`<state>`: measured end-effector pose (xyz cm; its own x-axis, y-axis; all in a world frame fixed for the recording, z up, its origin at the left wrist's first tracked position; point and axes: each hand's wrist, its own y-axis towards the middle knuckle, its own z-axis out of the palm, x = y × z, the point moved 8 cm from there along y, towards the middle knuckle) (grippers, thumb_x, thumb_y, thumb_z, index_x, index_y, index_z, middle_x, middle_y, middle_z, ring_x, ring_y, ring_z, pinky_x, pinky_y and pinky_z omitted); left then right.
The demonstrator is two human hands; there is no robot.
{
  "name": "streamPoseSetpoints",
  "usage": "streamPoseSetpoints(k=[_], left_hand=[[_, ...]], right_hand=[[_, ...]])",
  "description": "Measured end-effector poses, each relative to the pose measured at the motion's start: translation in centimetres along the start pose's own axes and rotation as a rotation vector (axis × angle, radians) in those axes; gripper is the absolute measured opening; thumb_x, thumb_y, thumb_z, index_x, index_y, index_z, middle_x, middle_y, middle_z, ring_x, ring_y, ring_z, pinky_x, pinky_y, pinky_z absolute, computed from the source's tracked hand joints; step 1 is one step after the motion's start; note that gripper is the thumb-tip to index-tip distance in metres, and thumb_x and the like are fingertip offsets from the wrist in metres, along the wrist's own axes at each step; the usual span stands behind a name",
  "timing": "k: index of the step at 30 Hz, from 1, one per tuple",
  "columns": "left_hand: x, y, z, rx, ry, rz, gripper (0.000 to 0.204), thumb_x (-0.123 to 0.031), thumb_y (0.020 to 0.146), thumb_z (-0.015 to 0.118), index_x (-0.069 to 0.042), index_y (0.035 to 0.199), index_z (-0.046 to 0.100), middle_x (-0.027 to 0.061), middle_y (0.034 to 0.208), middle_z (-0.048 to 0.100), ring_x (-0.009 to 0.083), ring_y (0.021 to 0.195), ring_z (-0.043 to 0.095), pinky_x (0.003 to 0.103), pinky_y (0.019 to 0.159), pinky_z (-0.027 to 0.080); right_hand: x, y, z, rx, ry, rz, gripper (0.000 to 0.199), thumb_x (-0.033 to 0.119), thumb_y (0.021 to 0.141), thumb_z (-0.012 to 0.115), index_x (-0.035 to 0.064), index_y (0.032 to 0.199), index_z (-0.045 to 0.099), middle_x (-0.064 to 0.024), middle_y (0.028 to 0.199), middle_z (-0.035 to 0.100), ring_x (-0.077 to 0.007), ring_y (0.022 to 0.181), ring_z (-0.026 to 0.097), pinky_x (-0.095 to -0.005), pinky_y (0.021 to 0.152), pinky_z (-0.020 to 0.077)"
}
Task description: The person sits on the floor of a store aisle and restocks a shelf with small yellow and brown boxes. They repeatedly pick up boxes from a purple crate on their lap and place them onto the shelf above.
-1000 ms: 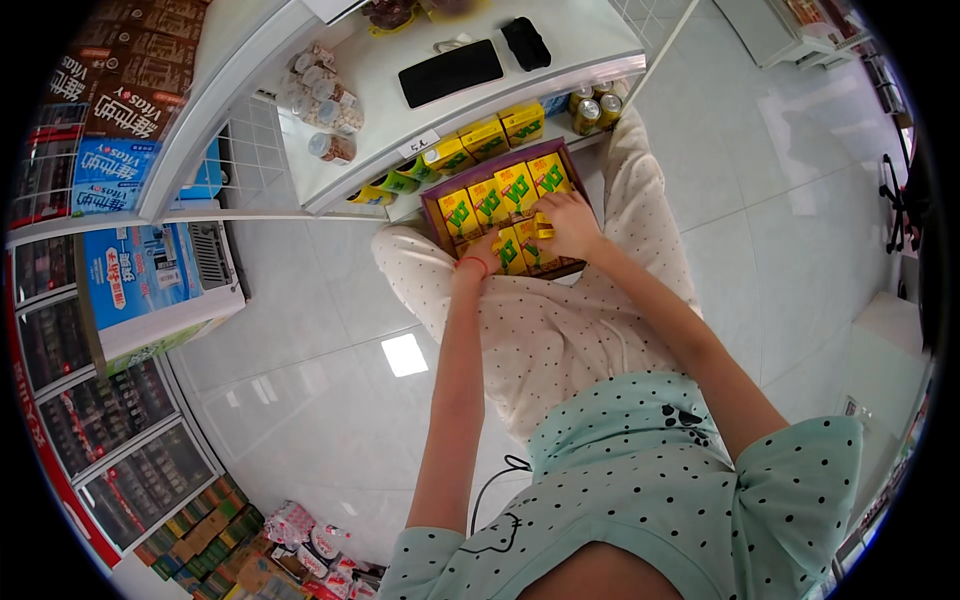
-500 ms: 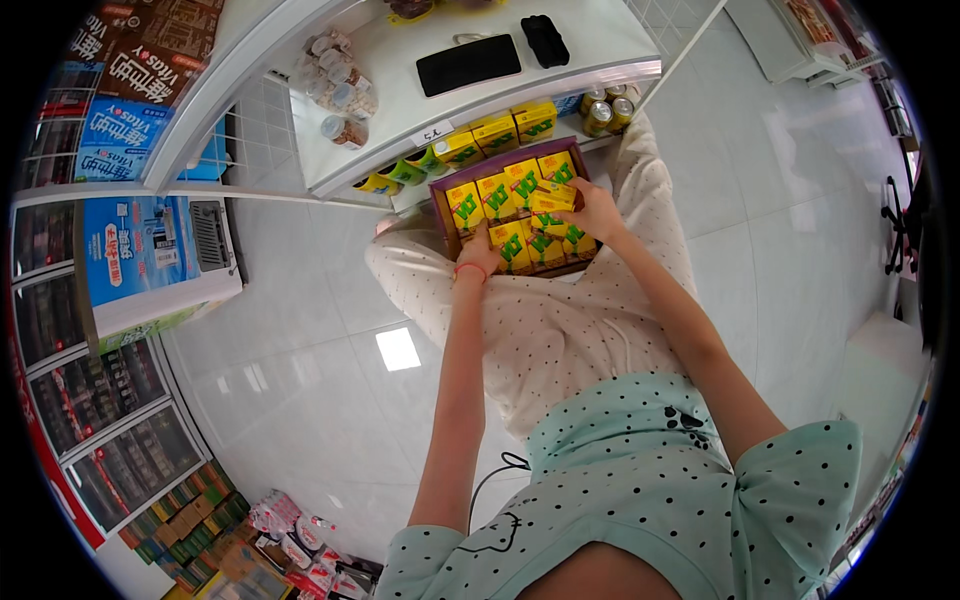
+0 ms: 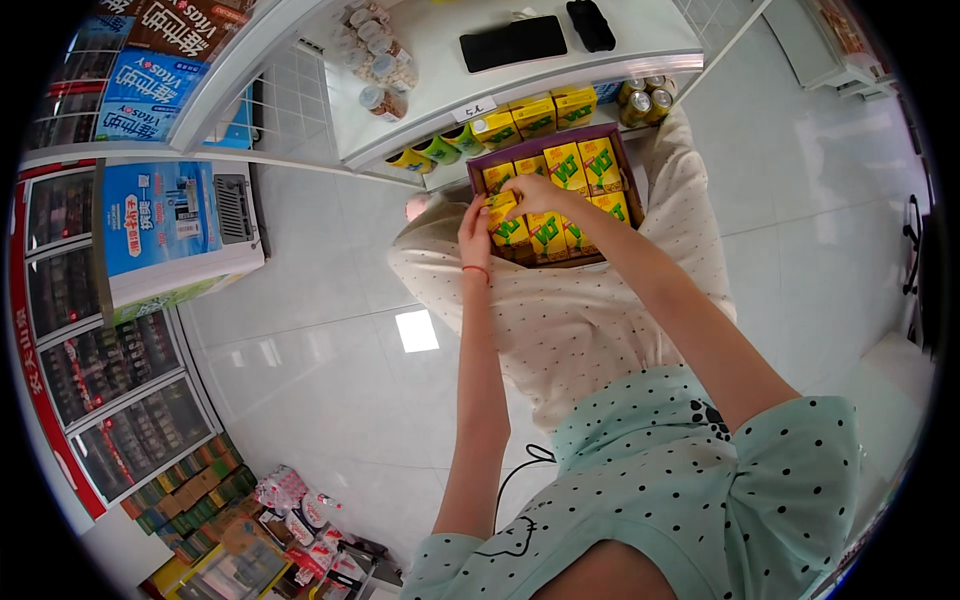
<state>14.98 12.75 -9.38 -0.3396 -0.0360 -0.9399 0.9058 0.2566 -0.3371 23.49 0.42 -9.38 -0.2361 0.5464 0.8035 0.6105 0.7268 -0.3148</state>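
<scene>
Working both hands over left end of purple tray [image 3: 628, 165], which sits between the knees, near the white shelf [image 3: 435, 75]. Right hand [image 3: 514, 201] reaches across and pinches 1 yellow carton [image 3: 496, 201] between thumb and fingers. Left hand [image 3: 474, 232] has straight fingers, tips at that carton's left side; can't tell if they grip. Carton is at the tray's left end, between the 2 hands. More yellow cartons [image 3: 566, 170] fill the tray in 2 rows. Far side, below the shelf top: yellow boxes [image 3: 535, 115], cans [image 3: 660, 103] to their right. Black phone [image 3: 513, 45] lies on top.
</scene>
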Motion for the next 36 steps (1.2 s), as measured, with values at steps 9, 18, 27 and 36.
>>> streamPoseSetpoints(k=[9, 18, 27, 36], left_hand=[[-2.1, -0.8, 3.7, -0.004, 0.874, 0.278, 0.046, -0.006, 0.082, 0.053, -0.012, 0.127, 0.047, 0.0090, 0.137, 0.040, 0.0283, 0.125, 0.038, 0.039, 0.102, 0.033], [-3.2, -0.9, 4.9, 0.025, 1.445, 0.157, 0.071, -0.012, 0.073, 0.059, -0.025, 0.138, 0.034, -0.0016, 0.142, 0.034, 0.0238, 0.133, 0.026, 0.058, 0.107, 0.009], [0.0, -0.3, 5.2, 0.250, 1.588, -0.105, 0.070, -0.021, 0.075, 0.059, -0.027, 0.140, 0.031, -0.0026, 0.144, 0.031, 0.0277, 0.136, 0.019, 0.060, 0.108, 0.001], [1.1, -0.6, 4.9, 0.336, 1.491, -0.226, 0.060, -0.023, 0.078, 0.057, -0.024, 0.135, 0.038, -0.0013, 0.141, 0.036, 0.0313, 0.132, 0.027, 0.059, 0.108, 0.003]], right_hand=[[-1.1, -2.5, 1.0, -0.372, -0.073, 0.007, 0.058, 0.023, 0.073, 0.073, 0.0057, 0.120, 0.046, -0.0168, 0.104, 0.058, -0.0325, 0.092, 0.059, -0.0402, 0.075, 0.0470], [-2.8, -3.2, 1.7, -0.234, 0.197, 0.151, 0.055, 0.016, 0.074, 0.067, 0.0047, 0.123, 0.045, -0.0227, 0.119, 0.052, -0.0373, 0.096, 0.058, -0.0423, 0.078, 0.0493], [-2.3, -5.1, 2.8, -0.121, -0.036, 0.053, 0.065, 0.006, 0.068, 0.066, -0.0058, 0.127, 0.039, -0.0203, 0.129, 0.042, -0.0343, 0.114, 0.047, -0.0377, 0.092, 0.0436], [-1.7, -5.9, 3.3, -0.062, 0.028, 0.055, 0.069, 0.003, 0.073, 0.062, 0.0017, 0.134, 0.032, -0.0184, 0.136, 0.036, -0.0342, 0.121, 0.041, -0.0383, 0.096, 0.0415]])
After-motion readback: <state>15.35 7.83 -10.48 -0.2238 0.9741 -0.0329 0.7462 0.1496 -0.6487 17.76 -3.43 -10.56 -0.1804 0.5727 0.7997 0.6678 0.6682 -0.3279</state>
